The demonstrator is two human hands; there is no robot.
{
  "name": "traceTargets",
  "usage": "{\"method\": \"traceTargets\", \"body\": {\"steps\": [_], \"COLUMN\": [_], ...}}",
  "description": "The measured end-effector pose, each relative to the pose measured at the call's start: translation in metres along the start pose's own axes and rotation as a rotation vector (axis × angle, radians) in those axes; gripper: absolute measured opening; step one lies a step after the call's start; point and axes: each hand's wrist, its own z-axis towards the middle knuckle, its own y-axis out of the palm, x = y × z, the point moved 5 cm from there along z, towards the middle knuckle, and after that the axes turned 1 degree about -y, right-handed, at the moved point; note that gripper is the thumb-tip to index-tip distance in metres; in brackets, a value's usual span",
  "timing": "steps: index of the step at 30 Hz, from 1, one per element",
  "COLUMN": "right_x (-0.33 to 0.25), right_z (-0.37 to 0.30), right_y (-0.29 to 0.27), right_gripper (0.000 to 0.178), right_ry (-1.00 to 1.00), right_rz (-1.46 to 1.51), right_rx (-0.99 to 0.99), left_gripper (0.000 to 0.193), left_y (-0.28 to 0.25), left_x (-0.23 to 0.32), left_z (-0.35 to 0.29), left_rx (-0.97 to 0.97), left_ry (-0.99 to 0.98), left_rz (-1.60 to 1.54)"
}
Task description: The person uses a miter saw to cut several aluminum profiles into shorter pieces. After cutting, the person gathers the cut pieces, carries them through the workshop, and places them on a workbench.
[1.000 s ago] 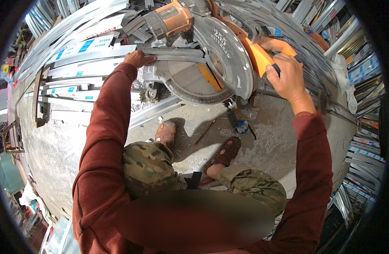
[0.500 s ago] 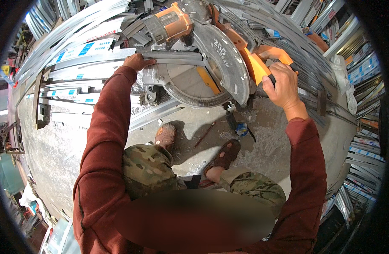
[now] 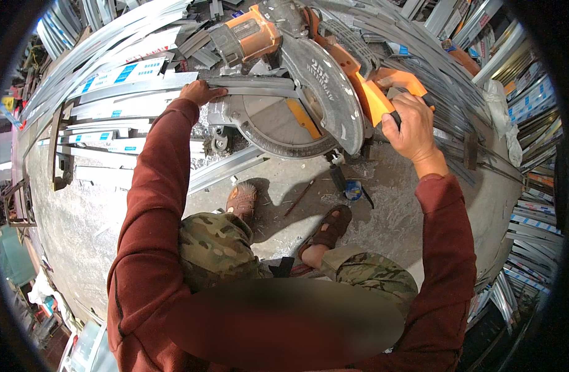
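Metal profile [image 3: 260, 91]: located along the rear of the saw base, between the left hand and the blade guard. I read the remaining items from left to right. Metal strips [image 3: 136, 106] lie spread at the left, reaching close to the left hand [image 3: 196, 93]. This hand rests at the near end of the profile, thumb extended to the right along it; I cannot tell whether its hidden fingers close around the metal. The round saw base [image 3: 266, 124] follows, with a yellow insert [image 3: 304, 118] set into its slot. The grey blade guard [image 3: 334, 102] stands over the right end of the profile; I cannot tell whether the blade touches the metal. Further right, the right hand [image 3: 413, 127] is clenched around the orange handle [image 3: 372, 99].

Change noted: compared with one second ago, the orange handle and right hand sit slightly farther left and nearer the body, while the left hand keeps its place beside the base. I judge that only the saw side is being adjusted; the profile's position appears constant.
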Motion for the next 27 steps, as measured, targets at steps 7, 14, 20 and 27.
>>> {"method": "traceTargets", "body": {"steps": [7, 14, 20, 27], "right_x": [0.001, 0.000, -0.001, 0.001], "right_z": [-0.001, -0.003, -0.004, -0.012], "right_y": [0.001, 0.002, 0.003, 0.009], "right_gripper": [0.029, 0.029, 0.030, 0.030], "right_ry": [0.007, -0.001, -0.008, -0.015], "right_rz": [0.006, -0.003, 0.002, 0.023], "right_rx": [-0.005, -0.005, 0.001, 0.028], "left_gripper": [0.076, 0.073, 0.071, 0.071], "left_y": [0.009, 0.002, 0.001, -0.007], "left_x": [-0.009, -0.001, 0.000, 0.007], "left_z": [0.011, 0.002, -0.002, -0.011], "left_rx": [0.045, 0.055, 0.025, -0.022], "left_ry": [0.035, 0.016, 0.006, 0.035], "left_rz": [-0.012, 0.003, -0.027, -0.083]}}
